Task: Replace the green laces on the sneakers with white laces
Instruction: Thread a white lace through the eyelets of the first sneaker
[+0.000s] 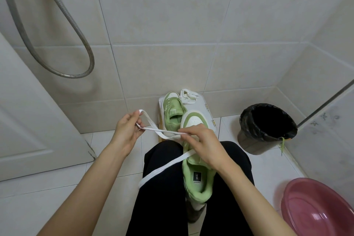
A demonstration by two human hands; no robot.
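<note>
White lace (166,166) at lap sneaker (197,178), L hand (127,129) fingers pinching its loop, R hand (203,142) fingers pinching it

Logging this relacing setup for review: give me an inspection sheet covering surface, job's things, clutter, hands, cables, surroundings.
Surface: tiled floor; white stool holding one sneaker and a spare white lace.
Job's things: second sneaker on the lap, long white lace running from it.
Clutter: green lace hanging over the rim of the bin; pink basin.
Hands: left hand pinches the long lace; right hand pinches it at the sneaker.
Cables: none; a shower hose hangs by the wall.
Surroundings: tiled walls, white door.
</note>
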